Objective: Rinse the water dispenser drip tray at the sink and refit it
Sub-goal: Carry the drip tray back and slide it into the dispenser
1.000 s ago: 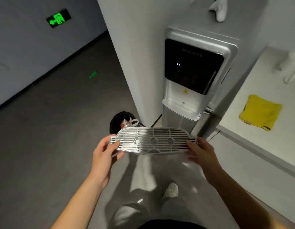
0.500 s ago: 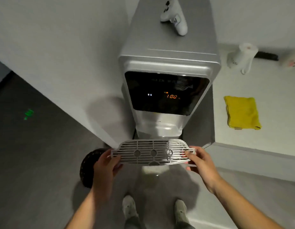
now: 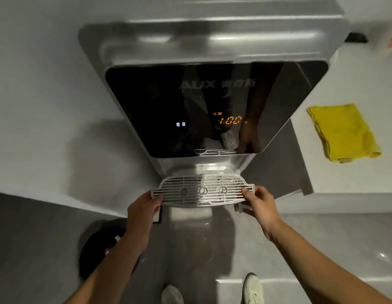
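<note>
Slatted grey drip tray (image 3: 202,190) (level) gripped by left hand (image 3: 142,208) and right hand (image 3: 259,205)

dispenser's black panel (image 3: 201,110) overhanging the recess (image 3: 209,168) (seemingly shallow), wall (image 3: 48,106) left, counter (image 3: 353,172) right

The slotted grey plastic drip tray (image 3: 202,190) sits level in front of the silver floor-standing water dispenser (image 3: 212,40), below its black glass display panel (image 3: 190,106). The left hand (image 3: 142,208) holds the tray's left end, the right hand (image 3: 259,204) its right end. A folded yellow cloth (image 3: 342,131) lies on the white table (image 3: 355,176) right of the dispenser. A round black bin (image 3: 98,249) stands on the floor at lower left.
</note>
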`<state>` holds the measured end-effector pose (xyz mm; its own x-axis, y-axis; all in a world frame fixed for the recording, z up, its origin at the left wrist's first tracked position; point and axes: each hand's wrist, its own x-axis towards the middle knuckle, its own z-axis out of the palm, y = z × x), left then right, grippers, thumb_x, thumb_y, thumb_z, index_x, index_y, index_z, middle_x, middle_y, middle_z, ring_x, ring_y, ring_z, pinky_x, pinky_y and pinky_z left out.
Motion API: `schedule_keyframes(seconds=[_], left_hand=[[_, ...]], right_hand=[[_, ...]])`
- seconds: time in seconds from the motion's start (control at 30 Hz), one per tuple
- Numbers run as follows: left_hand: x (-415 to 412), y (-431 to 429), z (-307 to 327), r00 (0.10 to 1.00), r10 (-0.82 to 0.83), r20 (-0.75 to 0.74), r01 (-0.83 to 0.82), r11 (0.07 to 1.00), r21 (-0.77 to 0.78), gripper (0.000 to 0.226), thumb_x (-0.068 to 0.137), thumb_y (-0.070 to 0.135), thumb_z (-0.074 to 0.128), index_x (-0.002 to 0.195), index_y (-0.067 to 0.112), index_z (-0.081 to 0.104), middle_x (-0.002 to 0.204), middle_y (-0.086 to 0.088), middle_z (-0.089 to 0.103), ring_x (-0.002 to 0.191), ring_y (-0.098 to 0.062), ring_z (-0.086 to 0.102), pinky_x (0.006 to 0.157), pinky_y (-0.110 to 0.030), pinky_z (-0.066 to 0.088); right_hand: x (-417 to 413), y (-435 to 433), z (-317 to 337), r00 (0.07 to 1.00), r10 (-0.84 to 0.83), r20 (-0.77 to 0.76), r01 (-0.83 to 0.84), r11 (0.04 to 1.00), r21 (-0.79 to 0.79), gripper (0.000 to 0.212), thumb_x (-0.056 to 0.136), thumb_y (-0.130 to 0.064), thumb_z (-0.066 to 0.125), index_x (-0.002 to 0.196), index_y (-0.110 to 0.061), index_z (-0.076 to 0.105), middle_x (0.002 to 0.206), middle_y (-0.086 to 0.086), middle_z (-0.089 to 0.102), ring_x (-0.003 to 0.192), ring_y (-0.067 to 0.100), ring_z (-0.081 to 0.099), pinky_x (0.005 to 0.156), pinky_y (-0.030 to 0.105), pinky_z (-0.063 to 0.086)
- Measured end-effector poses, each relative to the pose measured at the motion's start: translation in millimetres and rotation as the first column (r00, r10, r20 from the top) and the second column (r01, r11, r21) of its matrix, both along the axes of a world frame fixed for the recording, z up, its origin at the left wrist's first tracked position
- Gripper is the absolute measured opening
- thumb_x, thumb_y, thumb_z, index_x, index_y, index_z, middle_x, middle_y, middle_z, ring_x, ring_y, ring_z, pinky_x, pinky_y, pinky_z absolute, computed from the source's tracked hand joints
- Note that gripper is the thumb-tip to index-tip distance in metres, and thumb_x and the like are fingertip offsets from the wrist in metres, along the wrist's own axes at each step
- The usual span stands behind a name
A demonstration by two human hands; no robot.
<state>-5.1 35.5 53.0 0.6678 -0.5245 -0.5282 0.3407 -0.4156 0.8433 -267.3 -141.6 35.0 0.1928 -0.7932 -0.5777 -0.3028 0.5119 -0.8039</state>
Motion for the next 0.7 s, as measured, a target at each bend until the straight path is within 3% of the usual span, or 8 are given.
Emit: schedule_keyframes(seconds=[0.1, 0.17, 0.27, 0.4, 0.53, 0.7], left_hand=[[5, -11, -26, 0.999, 0.022, -0.034, -0.023, 1.000, -0.010, 0.021, 0.069, 0.040, 0.077, 0.088, 0.037, 0.083, 0.092, 0.004, 0.081, 0.092, -0.009, 0.075, 0.091, -0.030, 0.054], [7, -17, -40, 0.998, 0.051, -0.047, -0.052, 0.998, -0.017, 0.013, 0.079, 0.027, 0.077, 0.089, 0.033, 0.084, 0.093, 0.003, 0.081, 0.092, -0.007, 0.075, 0.092, -0.029, 0.054], [10, -23, -57, 0.998, 0.058, -0.037, -0.059, 0.998, -0.012, 0.022, 0.092, 0.012, 0.071, 0.085, 0.029, 0.084, 0.088, 0.003, 0.081, 0.089, -0.005, 0.075, 0.092, -0.031, 0.055], [14, -30, -72, 0.999, 0.032, 0.006, -0.032, 0.999, 0.025, 0.024, 0.095, 0.014, 0.068, 0.086, 0.031, 0.081, 0.088, 0.003, 0.079, 0.092, -0.008, 0.074, 0.096, -0.032, 0.055], [11, -37, -78, 0.998, 0.011, 0.064, -0.014, 0.999, 0.035, 0.037, 0.096, 0.015, 0.068, 0.077, 0.045, 0.078, 0.083, 0.015, 0.077, 0.090, -0.005, 0.071, 0.093, -0.034, 0.056], [13, -45, -81, 0.996, 0.020, 0.090, -0.023, 0.999, 0.036, 0.034, 0.097, 0.015, 0.066, 0.079, 0.041, 0.076, 0.089, 0.005, 0.075, 0.093, -0.017, 0.069, 0.096, -0.046, 0.057]], right_hand=[[7, -12, -26, 1.000, 0.001, -0.015, -0.002, 1.000, -0.022, 0.019, 0.102, -0.029, 0.063, 0.116, -0.017, 0.066, 0.111, 0.010, 0.075, 0.107, 0.035, 0.071, 0.091, 0.052, 0.061], [12, -18, -39, 0.999, 0.020, -0.035, -0.021, 0.999, -0.048, 0.024, 0.102, -0.031, 0.063, 0.121, -0.017, 0.067, 0.111, 0.008, 0.076, 0.106, 0.032, 0.072, 0.089, 0.048, 0.062], [18, -23, -52, 0.998, 0.044, -0.055, -0.048, 0.996, -0.073, 0.031, 0.102, -0.033, 0.062, 0.129, -0.017, 0.065, 0.112, 0.007, 0.076, 0.105, 0.030, 0.072, 0.088, 0.047, 0.063], [23, -27, -61, 0.995, 0.061, -0.080, -0.067, 0.995, -0.078, 0.035, 0.104, -0.033, 0.059, 0.134, -0.015, 0.062, 0.117, 0.007, 0.074, 0.106, 0.029, 0.072, 0.091, 0.048, 0.062], [24, -29, -68, 0.991, 0.057, -0.119, -0.068, 0.993, -0.092, 0.033, 0.105, -0.033, 0.057, 0.133, -0.016, 0.063, 0.118, 0.008, 0.074, 0.105, 0.029, 0.072, 0.092, 0.051, 0.061], [30, -36, -70, 0.992, 0.055, -0.111, -0.065, 0.994, -0.083, 0.031, 0.105, -0.034, 0.057, 0.130, -0.018, 0.064, 0.119, 0.008, 0.074, 0.106, 0.030, 0.072, 0.092, 0.054, 0.061]])
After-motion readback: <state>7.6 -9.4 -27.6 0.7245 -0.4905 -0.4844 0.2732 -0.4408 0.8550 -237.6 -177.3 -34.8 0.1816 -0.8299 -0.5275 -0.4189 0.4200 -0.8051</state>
